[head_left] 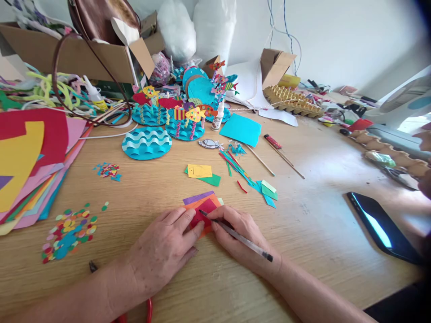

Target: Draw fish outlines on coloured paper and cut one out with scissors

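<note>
**Pen tip on the red paper**

My pen slants from lower right up to its tip at upper left, on the red paper at lower centre. My right hand grips the pen; my left hand lies flat, fingers pressing the paper's left edge. Purple and orange sheets lie beneath, paper dots at lower left, a phone on the worktop at right.
</note>
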{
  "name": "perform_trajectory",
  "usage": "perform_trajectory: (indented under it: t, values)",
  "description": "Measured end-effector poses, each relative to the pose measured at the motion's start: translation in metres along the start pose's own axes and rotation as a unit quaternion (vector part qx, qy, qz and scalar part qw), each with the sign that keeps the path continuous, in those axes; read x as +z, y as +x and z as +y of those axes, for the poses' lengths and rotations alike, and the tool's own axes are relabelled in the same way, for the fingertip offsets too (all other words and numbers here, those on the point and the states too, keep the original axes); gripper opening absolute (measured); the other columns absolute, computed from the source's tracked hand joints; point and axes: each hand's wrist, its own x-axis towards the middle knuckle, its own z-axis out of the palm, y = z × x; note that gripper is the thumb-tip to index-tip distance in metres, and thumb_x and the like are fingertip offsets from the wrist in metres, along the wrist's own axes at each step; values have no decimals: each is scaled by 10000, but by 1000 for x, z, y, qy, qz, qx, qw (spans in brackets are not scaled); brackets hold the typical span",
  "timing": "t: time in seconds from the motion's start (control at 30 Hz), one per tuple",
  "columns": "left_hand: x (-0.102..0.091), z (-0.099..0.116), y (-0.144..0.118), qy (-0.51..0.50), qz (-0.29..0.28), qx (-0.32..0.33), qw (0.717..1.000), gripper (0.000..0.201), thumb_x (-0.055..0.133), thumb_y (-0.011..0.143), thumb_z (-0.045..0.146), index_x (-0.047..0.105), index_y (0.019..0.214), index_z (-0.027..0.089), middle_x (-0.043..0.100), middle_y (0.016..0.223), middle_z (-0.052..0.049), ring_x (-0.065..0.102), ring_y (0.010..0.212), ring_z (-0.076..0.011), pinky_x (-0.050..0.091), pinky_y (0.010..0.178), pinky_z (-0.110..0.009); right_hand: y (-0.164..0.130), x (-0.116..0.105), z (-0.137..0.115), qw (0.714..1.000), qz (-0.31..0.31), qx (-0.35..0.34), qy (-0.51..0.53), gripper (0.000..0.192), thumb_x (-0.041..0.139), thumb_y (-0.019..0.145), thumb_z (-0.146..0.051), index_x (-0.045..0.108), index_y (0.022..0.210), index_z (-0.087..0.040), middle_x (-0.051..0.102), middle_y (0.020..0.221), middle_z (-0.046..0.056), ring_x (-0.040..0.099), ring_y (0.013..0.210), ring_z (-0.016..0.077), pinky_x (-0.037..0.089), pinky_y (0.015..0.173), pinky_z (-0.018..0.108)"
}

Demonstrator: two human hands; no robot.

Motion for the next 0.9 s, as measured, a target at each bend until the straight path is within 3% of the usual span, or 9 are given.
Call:
perform_trajectory:
  t: [0.5,0.9]
  values:
    - [-1,0,0,28,-22,-2,999,375,558,840,224,552,1210,167,588,1144,-121,544,1036,-282,499,886,-456,0,0,-2,1000,3,14,-5,136,470,780,-118,580,812,-189,593,612,-17,555,558,126,412,557,227]
    - [2,-2,-2,3,-14,1,1000,403,548,842,199,527,1242,152,574,1148,-138,515,1064,-308,488,877,-488,-2,-1,-1,1000,22,20,-8,136,468,773,-117,569,811,-200,594,597,-18,577,565,134,418,551,231]
